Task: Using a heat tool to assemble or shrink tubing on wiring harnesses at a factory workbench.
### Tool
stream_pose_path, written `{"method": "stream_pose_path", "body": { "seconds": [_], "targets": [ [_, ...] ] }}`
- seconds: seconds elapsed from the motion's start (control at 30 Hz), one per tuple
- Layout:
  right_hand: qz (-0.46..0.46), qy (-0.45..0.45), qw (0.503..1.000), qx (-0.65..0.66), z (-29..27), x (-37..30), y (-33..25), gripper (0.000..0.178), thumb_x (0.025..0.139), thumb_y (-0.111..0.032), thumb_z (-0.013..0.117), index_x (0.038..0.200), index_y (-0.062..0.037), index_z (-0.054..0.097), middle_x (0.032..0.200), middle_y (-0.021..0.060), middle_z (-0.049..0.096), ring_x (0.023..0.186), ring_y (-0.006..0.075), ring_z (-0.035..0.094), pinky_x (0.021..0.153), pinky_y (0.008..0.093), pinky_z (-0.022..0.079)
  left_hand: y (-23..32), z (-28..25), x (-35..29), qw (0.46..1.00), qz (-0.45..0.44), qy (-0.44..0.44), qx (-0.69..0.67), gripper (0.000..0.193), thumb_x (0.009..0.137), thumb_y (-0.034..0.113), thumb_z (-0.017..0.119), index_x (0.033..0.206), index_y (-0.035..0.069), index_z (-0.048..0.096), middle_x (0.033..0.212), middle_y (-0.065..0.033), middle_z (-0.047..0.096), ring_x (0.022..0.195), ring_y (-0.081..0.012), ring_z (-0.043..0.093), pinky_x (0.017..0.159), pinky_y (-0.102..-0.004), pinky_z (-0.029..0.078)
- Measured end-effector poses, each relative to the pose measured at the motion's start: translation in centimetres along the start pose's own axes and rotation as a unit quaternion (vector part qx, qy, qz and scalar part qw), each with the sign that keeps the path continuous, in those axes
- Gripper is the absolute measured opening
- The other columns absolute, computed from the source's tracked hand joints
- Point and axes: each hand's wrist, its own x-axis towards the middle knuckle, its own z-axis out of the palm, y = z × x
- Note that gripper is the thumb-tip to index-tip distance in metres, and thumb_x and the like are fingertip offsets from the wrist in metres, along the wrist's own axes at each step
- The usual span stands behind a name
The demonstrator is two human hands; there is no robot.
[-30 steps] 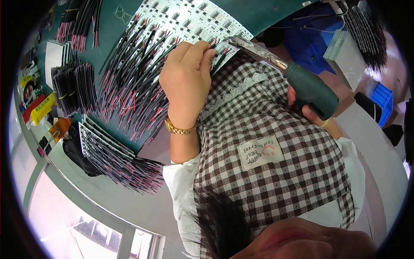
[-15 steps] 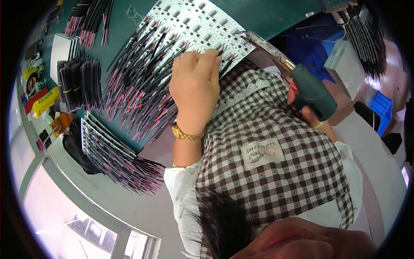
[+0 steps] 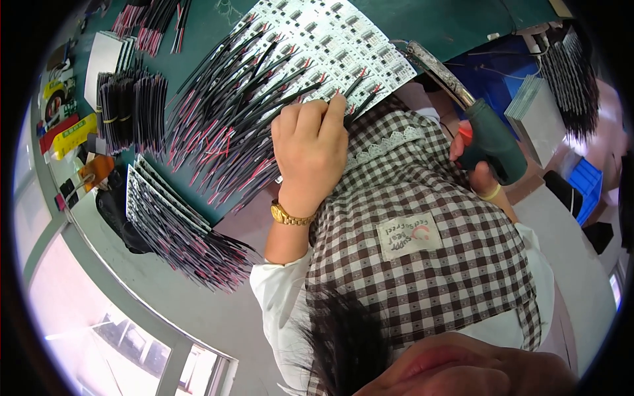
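Observation:
A white circuit board panel [image 3: 330, 41] lies tilted on the green bench, with rows of small parts on it. Many black and red wires [image 3: 221, 125] fan out from it toward the lower left. My left hand [image 3: 312, 142], with a gold watch at the wrist, is at the panel's near edge, its fingers closed in a pinch on a wire. The fingertips partly hide that wire. In my right hand [image 3: 481, 178] is a soldering gun [image 3: 492, 142] with a dark green body and red trigger. Its metal barrel points up and left, the tip just beside the panel's right corner.
Banded bundles of black wire [image 3: 122, 112] stand at the left, beside white boards [image 3: 100, 66]. Lower left, finished-looking wired panels [image 3: 178, 228] are stacked at the bench edge. More boards [image 3: 535, 122], hanging wires [image 3: 573, 82] and a blue bin [image 3: 584, 191] are at the right.
The whole view has shifted a little. My left hand has drawn slightly nearer to me along the panel. The soldering gun's tip has moved right, off the panel's edge.

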Motion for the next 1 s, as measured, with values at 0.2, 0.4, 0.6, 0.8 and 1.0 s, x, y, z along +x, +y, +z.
{"method": "stream_pose_path", "body": {
  "seconds": [0.2, 0.4, 0.6, 0.8, 1.0],
  "targets": [
    [0.005, 0.02, 1.0, 0.003, -0.4, 0.0, 0.5, 0.079, 0.083, -0.057, 0.062, 0.133, 0.0015, 0.044, 0.085, 0.0044, 0.054, 0.075, 0.012, 0.051, 0.068, 0.027, 0.042, 0.3, -0.5, 0.8, 1.0, 0.027, -0.001, 0.011, 0.03, 0.072, 0.008, 0.066, 0.102, 0.009, 0.065, 0.088, -0.0019, 0.057, 0.081, -0.0211, 0.053, 0.075, -0.0364, 0.038],
    [0.022, 0.049, 0.999, 0.003, 0.2, 0.7, 0.3, 0.09, 0.076, -0.066, 0.063, 0.132, 0.0004, 0.04, 0.087, 0.0046, 0.051, 0.075, 0.0134, 0.048, 0.066, 0.0262, 0.04, -0.8, -3.3, 1.0, 0.998, 0.032, -0.02, -0.048, 0.021, 0.076, 0.015, 0.071, 0.096, 0.011, 0.066, 0.091, -0.0009, 0.06, 0.089, -0.0204, 0.056, 0.083, -0.0375, 0.038],
    [-0.002, 0.058, 0.998, 0.027, -0.4, 0.5, 1.3, 0.088, 0.078, -0.063, 0.064, 0.133, 0.0002, 0.038, 0.087, 0.0039, 0.049, 0.077, 0.0127, 0.047, 0.07, 0.026, 0.04, -4.7, -7.8, 2.6, 0.996, -0.063, -0.058, -0.024, 0.02, 0.077, 0.01, 0.069, 0.097, 0.006, 0.068, 0.093, -0.0101, 0.064, 0.088, -0.0295, 0.059, 0.078, -0.0391, 0.046],
    [-0.034, 0.037, 0.997, 0.052, -1.0, 0.8, 0.8, 0.082, 0.082, -0.059, 0.061, 0.133, 0.0004, 0.038, 0.088, 0.0047, 0.048, 0.076, 0.0128, 0.047, 0.069, 0.0257, 0.04, -17.1, -11.6, 3.3, 0.932, -0.288, 0.017, 0.219, 0.027, 0.082, 0.021, 0.062, 0.1, 0.002, 0.067, 0.094, -0.0163, 0.065, 0.095, -0.0354, 0.06, 0.082, -0.0425, 0.048],
    [-0.062, 0.037, 0.996, 0.046, -1.0, 2.0, 0.7, 0.077, 0.085, -0.054, 0.06, 0.133, 0.0021, 0.037, 0.087, 0.0058, 0.049, 0.076, 0.0135, 0.048, 0.068, 0.0255, 0.041, -19.2, -9.7, 10.4, 0.975, -0.214, 0.007, 0.06, 0.034, 0.08, 0.022, 0.059, 0.106, 0.003, 0.066, 0.102, -0.017, 0.066, 0.096, -0.0347, 0.061, 0.085, -0.0405, 0.049]
  ]
}}
